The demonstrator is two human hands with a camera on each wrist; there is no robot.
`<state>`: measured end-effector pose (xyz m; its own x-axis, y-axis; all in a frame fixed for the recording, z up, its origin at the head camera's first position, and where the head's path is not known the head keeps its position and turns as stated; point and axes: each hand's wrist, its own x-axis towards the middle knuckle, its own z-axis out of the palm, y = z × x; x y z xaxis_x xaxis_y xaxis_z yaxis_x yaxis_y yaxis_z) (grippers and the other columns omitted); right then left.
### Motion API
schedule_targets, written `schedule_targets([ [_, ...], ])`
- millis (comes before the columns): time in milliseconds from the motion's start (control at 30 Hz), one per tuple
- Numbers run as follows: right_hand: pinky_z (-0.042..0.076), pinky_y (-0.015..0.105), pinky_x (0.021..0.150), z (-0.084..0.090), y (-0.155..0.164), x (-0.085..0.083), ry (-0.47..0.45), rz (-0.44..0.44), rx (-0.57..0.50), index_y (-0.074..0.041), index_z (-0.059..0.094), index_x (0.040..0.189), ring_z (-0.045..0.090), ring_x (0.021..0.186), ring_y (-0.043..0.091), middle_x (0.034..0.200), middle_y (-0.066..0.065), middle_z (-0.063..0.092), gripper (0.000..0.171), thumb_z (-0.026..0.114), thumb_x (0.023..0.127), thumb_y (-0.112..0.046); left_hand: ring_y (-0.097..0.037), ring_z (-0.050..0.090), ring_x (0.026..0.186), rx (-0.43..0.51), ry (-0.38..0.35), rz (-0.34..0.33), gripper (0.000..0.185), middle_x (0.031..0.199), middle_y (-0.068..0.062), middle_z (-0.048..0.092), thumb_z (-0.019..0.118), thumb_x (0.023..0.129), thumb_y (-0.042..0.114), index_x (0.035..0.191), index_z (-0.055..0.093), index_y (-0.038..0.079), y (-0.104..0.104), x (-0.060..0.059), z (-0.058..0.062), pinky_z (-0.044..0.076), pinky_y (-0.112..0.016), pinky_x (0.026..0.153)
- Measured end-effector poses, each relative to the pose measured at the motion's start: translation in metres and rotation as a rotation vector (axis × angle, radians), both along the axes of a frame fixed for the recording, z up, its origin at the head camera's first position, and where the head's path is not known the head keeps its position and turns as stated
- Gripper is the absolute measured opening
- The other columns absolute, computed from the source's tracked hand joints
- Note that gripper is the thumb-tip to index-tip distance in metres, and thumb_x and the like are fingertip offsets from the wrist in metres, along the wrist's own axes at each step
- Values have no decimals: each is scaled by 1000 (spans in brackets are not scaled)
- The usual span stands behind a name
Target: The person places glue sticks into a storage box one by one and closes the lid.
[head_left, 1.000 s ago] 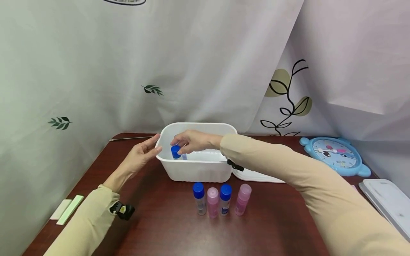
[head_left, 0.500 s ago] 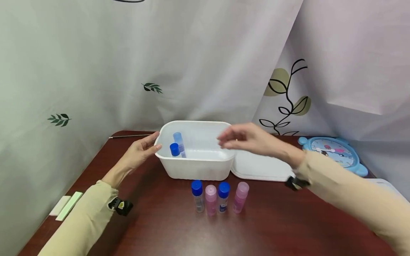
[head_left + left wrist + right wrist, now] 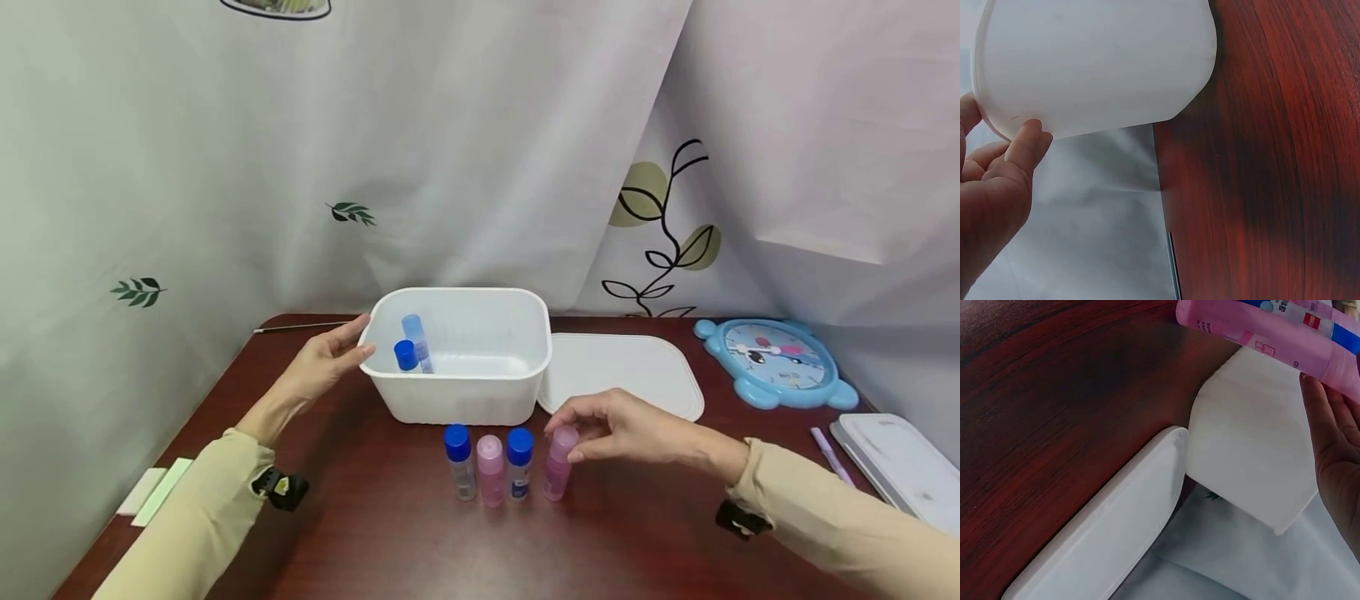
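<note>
A big brown table [image 3: 375, 533] fills the bottom half of the head view. In the middle of it sits a white tub [image 3: 457, 392], and its flat white lid [image 3: 630, 375] lies just to the right, touching the table. The left hand [image 3: 326, 362] is at the left side of the tub with straight, relaxed fingers, and its fingertips rest on the tub's wall. Inside the tub, at its left end, stand two blue bottles [image 3: 411, 350]. In front of the tub four small bottles stand in a row, close together. The right hand [image 3: 615, 429] is at the right end of the row, and its fingers pinch the top of the pink bottle [image 3: 558, 467] there, which leans a little. A blue clock [image 3: 776, 362] lies at the right edge.
</note>
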<state>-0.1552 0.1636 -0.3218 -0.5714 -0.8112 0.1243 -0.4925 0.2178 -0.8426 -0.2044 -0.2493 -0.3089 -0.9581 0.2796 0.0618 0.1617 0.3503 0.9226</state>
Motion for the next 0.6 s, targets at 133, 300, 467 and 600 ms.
schedule_targets([
  [133,56,29,75,13,5,-8,74,-14,14,-4,65,110,62,87,4,100,3,69,28,70,85,-17,-34,37,131,-3,0,-6,64,153,-19,23,54,97,17,148,20,-1,-1,-1,0,43,-10,87],
  [300,55,27,71,60,14,-27,218,-72,-35,-3,65,111,63,83,7,98,1,70,25,68,85,-5,-34,37,131,-13,8,-1,65,153,-17,23,55,96,18,148,20,-1,-1,-2,-1,43,-10,88],
  [467,55,26,70,108,3,-54,200,-214,-99,2,62,116,64,79,16,91,4,69,30,65,88,-5,-35,36,131,-7,9,0,65,153,-17,22,54,96,18,148,20,-1,-2,-2,-1,43,-9,87],
  [600,56,29,72,115,-26,-80,150,-271,-143,4,59,121,64,80,18,92,8,66,35,64,88,-6,-26,42,128,4,9,-3,65,152,-19,25,55,96,18,148,21,-1,-1,-1,-2,43,-9,86],
])
